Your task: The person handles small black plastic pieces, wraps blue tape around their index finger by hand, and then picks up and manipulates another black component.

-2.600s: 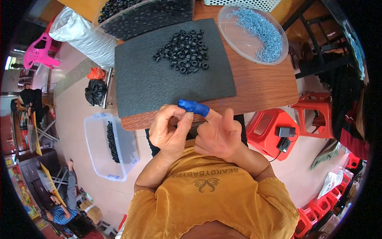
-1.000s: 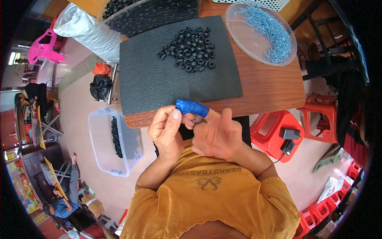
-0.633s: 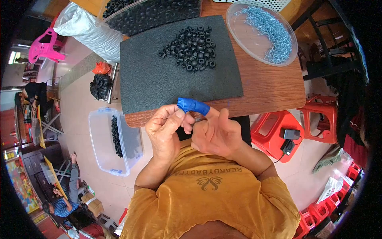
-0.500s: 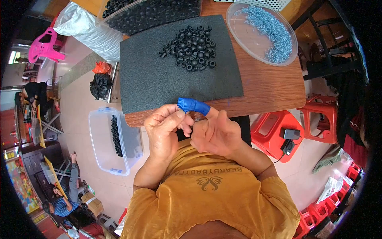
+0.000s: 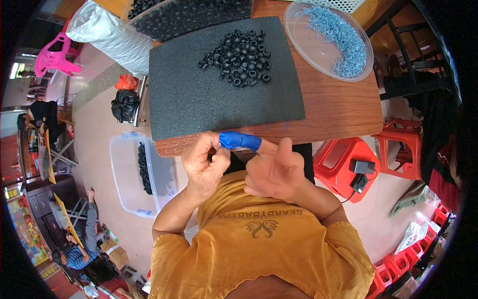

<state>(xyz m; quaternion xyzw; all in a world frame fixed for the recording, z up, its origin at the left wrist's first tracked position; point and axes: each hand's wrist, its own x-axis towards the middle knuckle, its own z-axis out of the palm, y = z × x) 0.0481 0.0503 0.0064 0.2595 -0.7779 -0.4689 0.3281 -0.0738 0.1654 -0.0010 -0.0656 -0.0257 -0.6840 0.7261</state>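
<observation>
Two bare hands meet in front of a brown wood-grain tabletop [image 5: 343, 107]. The right hand [image 5: 276, 172] points its index finger leftward, wearing one blue wrapped sleeve [image 5: 240, 141]; its thumb stands up and its other fingers fold, and whether they enclose anything cannot be told. The left hand [image 5: 205, 159] is curled, touching the sleeve's outer end; whether it pinches it cannot be told.

One dark grey textured mat [image 5: 191, 97] carries one pile of small black round pieces [image 5: 244, 60], too many to count, on its far half. Bare mat stretches from pile to near edge. At left that edge runs close to the tabletop's front edge; at right, bare wood widens out.

One round clear plastic tray [image 5: 313, 47] with pale blue beads [image 5: 343, 40] sits beyond the mat's right edge; one clear bin [image 5: 194, 22] of black pieces adjoins its far edge.
</observation>
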